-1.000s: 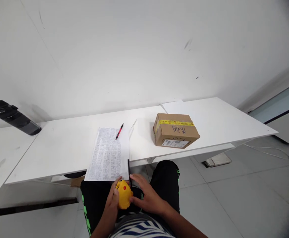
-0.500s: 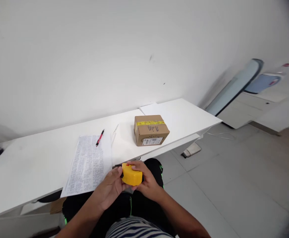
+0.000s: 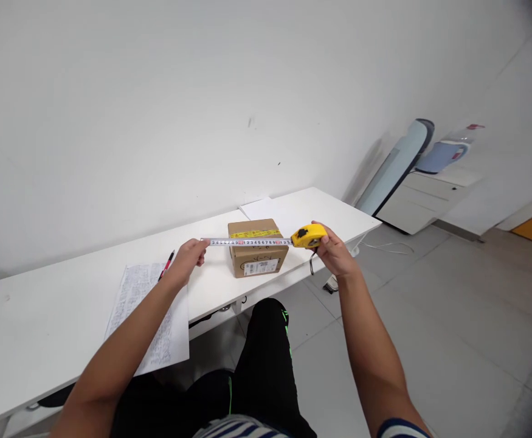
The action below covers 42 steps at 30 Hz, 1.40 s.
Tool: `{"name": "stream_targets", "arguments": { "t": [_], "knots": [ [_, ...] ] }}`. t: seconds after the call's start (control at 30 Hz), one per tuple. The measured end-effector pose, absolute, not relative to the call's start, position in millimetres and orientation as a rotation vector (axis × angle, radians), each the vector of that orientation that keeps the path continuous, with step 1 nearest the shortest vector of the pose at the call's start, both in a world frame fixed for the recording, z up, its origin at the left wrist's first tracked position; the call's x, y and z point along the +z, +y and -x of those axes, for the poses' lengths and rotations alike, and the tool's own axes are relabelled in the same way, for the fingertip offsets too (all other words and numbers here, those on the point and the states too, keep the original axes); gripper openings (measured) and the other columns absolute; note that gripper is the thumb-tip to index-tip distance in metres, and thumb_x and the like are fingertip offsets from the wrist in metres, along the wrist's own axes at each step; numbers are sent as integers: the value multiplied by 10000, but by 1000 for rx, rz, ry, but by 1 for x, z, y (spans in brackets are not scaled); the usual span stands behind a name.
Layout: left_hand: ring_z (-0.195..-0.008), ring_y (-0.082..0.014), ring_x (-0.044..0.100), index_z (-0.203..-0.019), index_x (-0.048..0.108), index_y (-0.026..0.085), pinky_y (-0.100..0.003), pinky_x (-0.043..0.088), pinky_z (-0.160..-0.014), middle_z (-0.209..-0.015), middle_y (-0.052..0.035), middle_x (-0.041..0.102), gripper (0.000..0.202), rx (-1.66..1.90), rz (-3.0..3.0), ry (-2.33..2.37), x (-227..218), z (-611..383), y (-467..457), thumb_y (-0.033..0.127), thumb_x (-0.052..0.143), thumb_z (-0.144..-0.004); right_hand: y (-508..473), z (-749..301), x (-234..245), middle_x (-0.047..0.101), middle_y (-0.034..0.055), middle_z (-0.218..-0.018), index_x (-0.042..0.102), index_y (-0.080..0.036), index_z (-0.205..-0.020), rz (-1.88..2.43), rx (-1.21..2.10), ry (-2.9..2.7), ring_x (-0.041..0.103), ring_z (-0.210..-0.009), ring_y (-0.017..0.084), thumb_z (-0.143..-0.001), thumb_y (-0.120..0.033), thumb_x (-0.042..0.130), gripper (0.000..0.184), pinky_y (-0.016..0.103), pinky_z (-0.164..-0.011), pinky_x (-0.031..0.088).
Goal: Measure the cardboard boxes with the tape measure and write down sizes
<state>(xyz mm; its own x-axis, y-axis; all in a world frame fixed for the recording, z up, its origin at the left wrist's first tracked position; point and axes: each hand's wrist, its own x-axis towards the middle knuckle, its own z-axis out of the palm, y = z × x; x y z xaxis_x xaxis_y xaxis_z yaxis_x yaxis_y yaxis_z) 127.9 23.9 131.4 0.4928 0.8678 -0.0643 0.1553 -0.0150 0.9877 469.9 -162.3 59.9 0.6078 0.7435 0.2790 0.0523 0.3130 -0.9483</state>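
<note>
The right hand grips a tape measure by its likely light, hard case; the left hand pinches its probably springy blade near the end.

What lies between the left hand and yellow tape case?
In the head view, the extended blade stretches from the left hand to the yellow case, visually crossing the cardboard box.
</note>
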Motion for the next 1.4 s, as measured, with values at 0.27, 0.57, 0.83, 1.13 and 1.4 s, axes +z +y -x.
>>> {"name": "stream_targets", "arguments": {
  "t": [0.27, 0.57, 0.83, 1.13, 1.4],
  "knots": [
    [-659, -147, 525, -745, 446, 213, -293, 408, -624, -761, -12, 574, 435, 427, -1828, 1035, 97, -198, 38, 618, 567, -849, -124, -483, 64, 695, 104, -1284, 652, -217, -1322, 1159, 658, -839, 673, -1014, 206, -682, -636, 821, 783, 365, -841, 560],
    [-650, -140, 468, -704, 435, 216, -292, 411, -652, -714, 5, 524, 412, 478, -1936, 880, 105, -187, 41, 574, 507, -895, -142, -469, 67, 701, 113, -1281, 669, -221, -1254, 1171, 528, -807, 663, -1116, 263, -668, -675, 818, 756, 464, -951, 556],
    [-978, -197, 635, -957, 582, 197, -313, 495, -839, -1122, -91, 681, 397, 657, -2023, 798, 156, -234, 96, 567, 442, -920, -172, -323, 59, 692, 129, -1259, 662, -239, -1281, 1468, 99, -801, 677, -1031, 288, -796, -569, 761, 595, 432, -848, 590],
    [-1082, -312, 661, -1173, 614, 176, -369, 463, -875, -1232, -161, 711, 529, 263, -2459, 927, 128, -285, 102, 615, 456, -923, -123, -286, 55, 609, 128, -1363, 541, -252, -1438, 1612, -5, -811, 605, -1256, 311, -889, -486, 609, 600, 447, -988, 540],
    [-943, -272, 654, -865, 692, 206, -348, 433, -772, -1023, -117, 747, 524, 313, -2664, 836, 128, -276, 96, 542, 311, -996, -125, -288, 50, 618, 125, -1346, 525, -259, -1447, 1557, 43, -791, 593, -1272, 309, -880, -496, 633, 624, 464, -1046, 510]
  ]
}}
